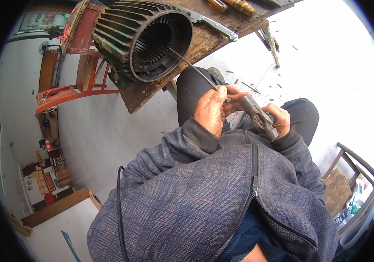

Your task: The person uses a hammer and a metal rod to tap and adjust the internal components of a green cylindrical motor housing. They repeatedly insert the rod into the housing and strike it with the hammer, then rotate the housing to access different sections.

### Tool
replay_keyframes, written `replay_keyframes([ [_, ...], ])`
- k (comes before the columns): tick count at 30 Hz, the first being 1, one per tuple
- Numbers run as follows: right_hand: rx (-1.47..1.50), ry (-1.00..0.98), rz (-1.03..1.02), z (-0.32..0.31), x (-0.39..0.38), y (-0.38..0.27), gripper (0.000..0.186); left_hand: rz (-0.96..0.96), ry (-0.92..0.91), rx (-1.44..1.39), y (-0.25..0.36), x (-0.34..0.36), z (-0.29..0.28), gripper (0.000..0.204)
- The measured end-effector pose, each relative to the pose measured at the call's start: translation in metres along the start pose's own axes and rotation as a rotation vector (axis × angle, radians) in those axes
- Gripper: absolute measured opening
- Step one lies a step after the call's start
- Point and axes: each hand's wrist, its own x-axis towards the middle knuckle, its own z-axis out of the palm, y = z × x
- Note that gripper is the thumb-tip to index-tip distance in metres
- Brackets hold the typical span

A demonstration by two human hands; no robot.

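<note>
A green, finned motor housing (117, 35) lies on its side on a worn wooden bench (211, 46), its round bore with slotted inner ring facing me. My left hand (213, 107) is closed on a long thin metal rod (191, 65), whose far tip reaches into that bore. Just right of it, my right hand (278, 118) grips a steel hammer (257, 113), its head held beside my left fingers. A flat metal tool with a grey handle (222, 30) rests on the bench next to the housing.
Wooden-handled tools (239, 6) lie at the bench's back edge. An orange-red wooden chair (86, 91) stands to the left, a dark-framed chair (342, 192) with a white bag at lower right. Scraps (248, 86) litter the pale floor. A white-topped table (64, 227) is at lower left.
</note>
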Motion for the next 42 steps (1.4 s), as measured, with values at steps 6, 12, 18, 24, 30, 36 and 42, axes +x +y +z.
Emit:
replay_keyframes([
  [6, 0.003, 0.03, -0.032, 0.002, 0.0, 0.001, 0.026, 0.024, 0.028, -0.031, 0.014, 0.005, 0.002, 0.043],
  [12, 0.024, 0.027, -0.036, 0.001, 0.0, 0.003, 0.026, 0.04, -0.053, -0.056, 0.023, -0.003, 0.009, 0.044],
  [18, 0.013, 0.051, -0.015, 0.0, -0.002, 0.005, 0.025, 0.007, -0.027, -0.057, 0.017, -0.002, 0.011, 0.043],
  [24, 0.005, 0.013, 0.003, 0.0, -0.001, 0.007, 0.029, 0.001, -0.018, -0.044, 0.014, 0.001, 0.007, 0.043],
  [30, 0.003, -0.035, -0.034, -0.002, 0.001, 0.005, 0.033, -0.025, -0.014, -0.021, 0.009, -0.001, 0.008, 0.042],
  [36, -0.026, -0.05, -0.024, -0.005, 0.002, 0.001, 0.035, -0.022, -0.005, -0.038, 0.009, 0.002, 0.008, 0.043],
  [42, -0.007, -0.059, -0.036, -0.006, 0.001, -0.001, 0.035, -0.029, -0.032, -0.092, 0.008, -0.002, 0.013, 0.043],
])
